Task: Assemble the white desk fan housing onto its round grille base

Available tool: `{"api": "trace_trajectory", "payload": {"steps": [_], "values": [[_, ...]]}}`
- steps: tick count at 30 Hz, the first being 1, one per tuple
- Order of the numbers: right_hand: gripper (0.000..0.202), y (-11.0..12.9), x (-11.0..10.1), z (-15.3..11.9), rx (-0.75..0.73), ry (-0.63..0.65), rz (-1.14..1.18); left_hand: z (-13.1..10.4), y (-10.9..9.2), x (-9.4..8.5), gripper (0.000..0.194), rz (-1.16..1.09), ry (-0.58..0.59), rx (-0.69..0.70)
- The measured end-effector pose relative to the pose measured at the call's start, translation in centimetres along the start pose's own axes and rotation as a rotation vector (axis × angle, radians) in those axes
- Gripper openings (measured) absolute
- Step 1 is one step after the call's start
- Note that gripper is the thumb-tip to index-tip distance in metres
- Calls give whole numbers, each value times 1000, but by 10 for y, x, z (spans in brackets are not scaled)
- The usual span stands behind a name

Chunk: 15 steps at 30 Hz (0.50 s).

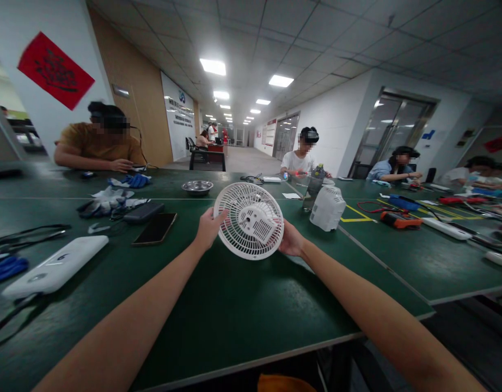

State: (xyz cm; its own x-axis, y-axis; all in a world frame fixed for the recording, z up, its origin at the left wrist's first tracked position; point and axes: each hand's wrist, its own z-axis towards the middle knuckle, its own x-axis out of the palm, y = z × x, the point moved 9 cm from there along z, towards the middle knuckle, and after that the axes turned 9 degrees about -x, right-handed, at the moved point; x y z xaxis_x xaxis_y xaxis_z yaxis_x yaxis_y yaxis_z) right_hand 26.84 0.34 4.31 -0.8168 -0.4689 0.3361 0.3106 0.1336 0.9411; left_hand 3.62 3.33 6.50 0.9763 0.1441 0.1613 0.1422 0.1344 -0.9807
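Note:
Between my two hands a round white fan grille is held up above the green table, its slotted face tilted toward me. My left hand grips the left rim, with the thumb on the front. On the opposite rim, my right hand holds from the side, its fingers partly hidden behind the grille. A white plastic fan housing stands on the table just right of my right hand. Behind the grille, to the left, sits a shiny metal bowl.
Left lie a phone, a dark case, gloves and a white power bank with a cable. A bottle stands behind the housing. An orange multimeter lies right. Several people sit around the tables.

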Motion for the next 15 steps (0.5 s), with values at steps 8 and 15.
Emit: {"api": "trace_trajectory", "payload": {"steps": [8,15], "values": [[41,-9,9,2,41,75,98,-9,1,-2,21,69,-54,-68],[37,-5,2,11,-53,37,-98,-11,-11,1,24,145,-36,52]]}}
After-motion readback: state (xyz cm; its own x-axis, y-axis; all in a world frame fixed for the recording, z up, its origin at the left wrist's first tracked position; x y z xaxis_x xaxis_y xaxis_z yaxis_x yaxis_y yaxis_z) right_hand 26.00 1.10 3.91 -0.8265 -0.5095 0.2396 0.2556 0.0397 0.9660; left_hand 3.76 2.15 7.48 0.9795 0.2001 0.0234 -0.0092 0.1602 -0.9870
